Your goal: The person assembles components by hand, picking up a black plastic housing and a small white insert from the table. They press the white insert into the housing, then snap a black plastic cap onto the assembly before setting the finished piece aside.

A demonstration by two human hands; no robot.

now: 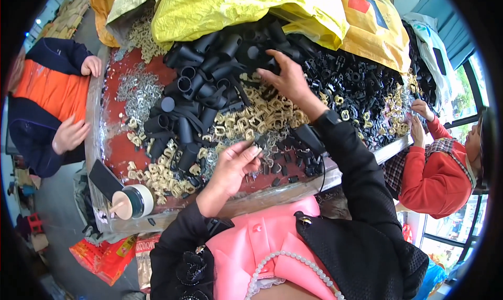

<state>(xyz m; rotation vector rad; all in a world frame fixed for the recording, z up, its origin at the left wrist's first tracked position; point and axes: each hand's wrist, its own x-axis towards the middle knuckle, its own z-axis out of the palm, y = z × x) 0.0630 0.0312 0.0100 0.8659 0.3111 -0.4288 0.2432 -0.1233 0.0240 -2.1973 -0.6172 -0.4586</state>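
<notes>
My left hand [236, 166] is closed in a pinch on a small dark piece [261, 141], mostly hidden by the fingertips. It hovers over the near part of a heap of beige plastic clips [267, 111]. Farther off, my right hand [287, 78] is open, thumb and fingers apart, with nothing visible between them. It reaches over the edge of a pile of black tubular plastic parts [196, 85], next to the beige clips. Small black pieces [285, 170] lie scattered on the red tabletop [251, 182] to the right of my left hand.
Silvery metal bits [139, 87] lie left, small black parts [346, 79] right. Yellow sacks [246, 11] drape the far side. A phone [105, 179] leans by a lidded cup [132, 201] at the near left corner. A person in orange [55, 93] stands left; another in red [437, 179] works right.
</notes>
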